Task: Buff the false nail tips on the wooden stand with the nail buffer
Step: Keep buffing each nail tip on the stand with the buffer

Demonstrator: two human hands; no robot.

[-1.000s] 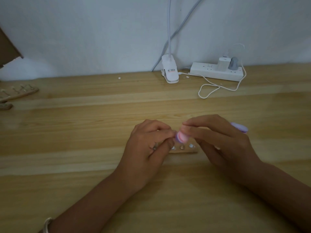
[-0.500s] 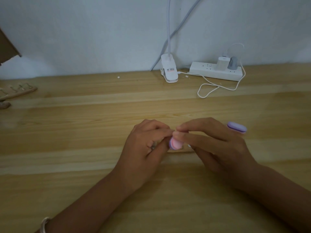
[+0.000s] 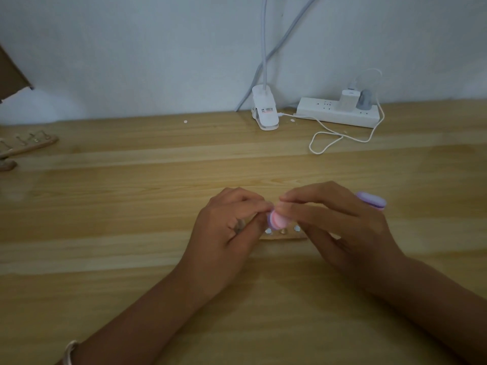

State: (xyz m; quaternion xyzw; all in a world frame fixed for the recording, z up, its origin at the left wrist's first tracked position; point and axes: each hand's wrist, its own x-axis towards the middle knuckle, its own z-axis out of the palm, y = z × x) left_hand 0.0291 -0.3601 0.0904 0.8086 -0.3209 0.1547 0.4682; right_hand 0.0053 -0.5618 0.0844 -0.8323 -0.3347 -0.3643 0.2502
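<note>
A small wooden stand [image 3: 286, 237] lies on the table between my hands, with pale false nail tips [image 3: 297, 228] showing along its top. My right hand [image 3: 337, 227] grips the pink and purple nail buffer [image 3: 357, 204] along its length; its near end [image 3: 277, 219] sits over the stand's left part and its far end sticks out past my knuckles. My left hand [image 3: 226, 233] has curled fingers that pinch something at the stand's left end, right beside the buffer tip. What it pinches is hidden.
A white clip lamp base [image 3: 264, 109] and a white power strip [image 3: 338, 111] with a looping cable [image 3: 326, 143] stand at the back by the wall. Another wooden nail stand [image 3: 26, 144] lies at the far left edge.
The buffer's near end dipped down and left over the stand, then came back up and right. My left hand stayed put.
</note>
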